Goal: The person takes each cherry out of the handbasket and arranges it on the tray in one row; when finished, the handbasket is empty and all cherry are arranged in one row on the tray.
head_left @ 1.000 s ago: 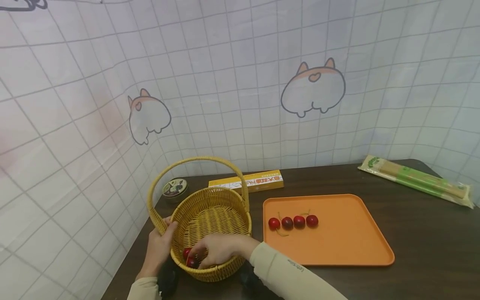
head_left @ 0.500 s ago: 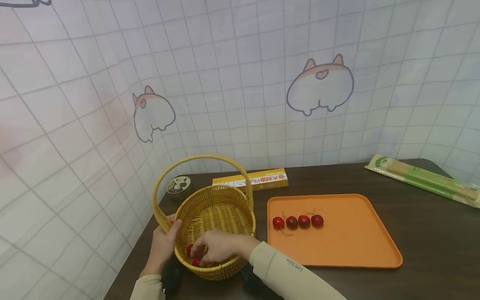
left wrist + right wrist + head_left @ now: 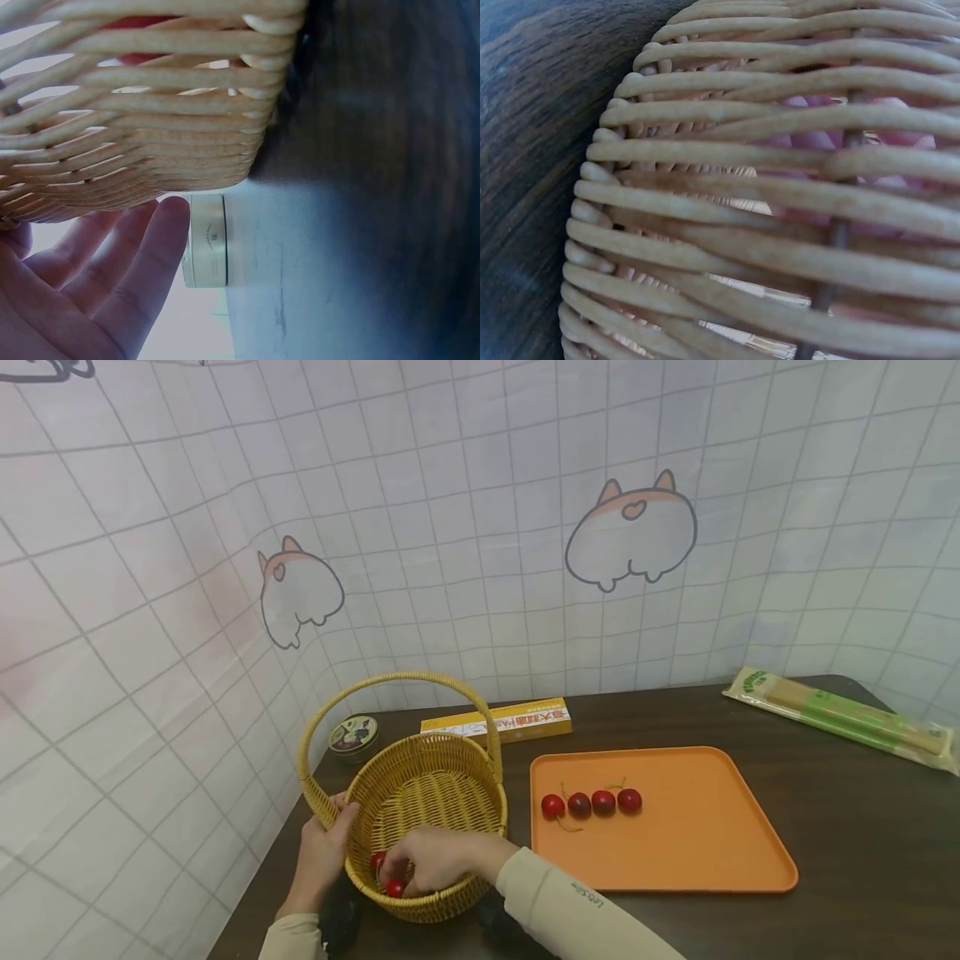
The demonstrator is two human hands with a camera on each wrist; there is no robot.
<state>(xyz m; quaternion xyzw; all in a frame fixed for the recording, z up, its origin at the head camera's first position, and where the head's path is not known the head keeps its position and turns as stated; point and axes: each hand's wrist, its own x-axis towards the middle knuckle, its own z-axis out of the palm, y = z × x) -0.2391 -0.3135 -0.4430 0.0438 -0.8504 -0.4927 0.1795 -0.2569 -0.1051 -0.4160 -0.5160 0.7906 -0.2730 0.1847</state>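
Note:
A yellow wicker basket (image 3: 435, 793) with a tall arched handle stands on the table. My left hand (image 3: 322, 852) grips its left rim by the handle's foot, thumb over the edge; in the left wrist view the fingers (image 3: 139, 270) lie against the outer wall. Inside the basket, my right hand (image 3: 435, 857) pinches a red cherry (image 3: 395, 888) between thumb and fingertips, low by the near wall. A second cherry (image 3: 377, 862) lies just beyond it, partly covered by the fingers. Through the weave, the right wrist view shows parts of the right hand (image 3: 810, 139).
An orange tray (image 3: 697, 843) to the right bears a row of several cherries (image 3: 591, 804) with stems. Behind the basket are a yellow pasta box (image 3: 525, 720) and a round tin (image 3: 354, 737). A green-and-clear noodle packet (image 3: 840, 714) lies at the back right.
Inside the basket, the fingers of my right hand have closed in on the near cherry, which has turned from its dark side to a bright red one. The left hand keeps its grip.

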